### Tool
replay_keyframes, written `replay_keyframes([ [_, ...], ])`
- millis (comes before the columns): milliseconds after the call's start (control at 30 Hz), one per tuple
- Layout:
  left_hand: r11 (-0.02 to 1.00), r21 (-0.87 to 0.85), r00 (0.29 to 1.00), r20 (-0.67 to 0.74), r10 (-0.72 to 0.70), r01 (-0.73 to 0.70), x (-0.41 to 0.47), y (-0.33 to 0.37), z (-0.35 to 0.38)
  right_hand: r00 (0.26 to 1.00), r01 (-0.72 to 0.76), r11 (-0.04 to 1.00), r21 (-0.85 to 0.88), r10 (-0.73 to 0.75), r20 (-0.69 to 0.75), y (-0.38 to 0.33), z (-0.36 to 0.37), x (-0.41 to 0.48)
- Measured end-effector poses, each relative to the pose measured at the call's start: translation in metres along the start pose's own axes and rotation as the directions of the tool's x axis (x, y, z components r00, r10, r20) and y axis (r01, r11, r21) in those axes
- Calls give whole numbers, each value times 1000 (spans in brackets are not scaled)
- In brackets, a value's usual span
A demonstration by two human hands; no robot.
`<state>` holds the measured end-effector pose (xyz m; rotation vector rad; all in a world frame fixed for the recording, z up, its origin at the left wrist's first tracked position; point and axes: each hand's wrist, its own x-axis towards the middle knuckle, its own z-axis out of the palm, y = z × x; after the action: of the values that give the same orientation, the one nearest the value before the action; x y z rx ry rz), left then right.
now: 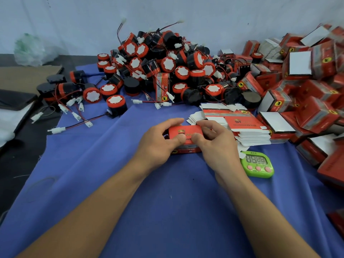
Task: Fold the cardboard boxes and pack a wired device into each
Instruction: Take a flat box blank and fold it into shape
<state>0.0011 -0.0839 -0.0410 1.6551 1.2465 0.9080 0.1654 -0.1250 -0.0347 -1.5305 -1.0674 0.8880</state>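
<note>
A red cardboard box (186,134), still mostly flat, sits just above the blue cloth (130,192) in the middle. My left hand (158,144) grips its left side, thumb on top. My right hand (217,144) grips its right side, thumb pressing the top face beside the left thumb. A stack of flat unfolded boxes (240,125) lies just right of my hands. A big heap of round black-and-red wired devices (163,67) with white plugs fills the far middle. Folded red boxes (307,94) pile up on the right.
A green timer (257,164) with pink buttons lies next to my right wrist. Loose wires and white connectors (74,112) trail over the cloth's left edge. Brown cardboard (22,79) and a crumpled plastic bag (31,49) lie far left.
</note>
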Motion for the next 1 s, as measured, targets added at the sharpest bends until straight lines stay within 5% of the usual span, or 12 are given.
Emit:
replay_keyframes([
  [200,998,12,997,-59,57,-56,-1,5,2,973,143,947,-288,-81,216,2,-13,-8],
  [333,976,-216,1000,1,2,-2,2,1,2,947,300,777,-553,-170,274,-7,-22,-9],
  [433,925,-373,993,-58,-99,70,6,5,2,934,298,795,-528,-129,332,-15,-30,-8],
  [500,869,-483,983,-79,-165,107,9,6,1,952,226,942,-249,-159,261,-26,-42,-2],
  [533,858,-500,980,-79,-184,121,10,5,1,971,149,985,90,-163,177,-34,-50,2],
  [600,868,-480,979,-78,-188,128,10,4,2,993,70,819,570,-109,36,-39,-66,11],
  [633,874,-470,980,-79,-183,125,10,4,3,991,131,824,551,-128,-43,-38,-70,13],
  [700,875,-468,979,-86,-185,125,11,3,4,958,240,970,30,-231,-171,-28,-67,15],
  [733,874,-469,978,-86,-191,130,12,3,4,943,236,943,-235,-281,-181,-20,-63,15],
  [867,873,-468,976,-84,-201,140,14,2,2,957,38,655,-755,-241,-161,-8,-52,28],
  [1000,876,-462,978,-79,-192,134,14,0,1,994,-16,289,-957,-101,-47,-11,-44,32],
])
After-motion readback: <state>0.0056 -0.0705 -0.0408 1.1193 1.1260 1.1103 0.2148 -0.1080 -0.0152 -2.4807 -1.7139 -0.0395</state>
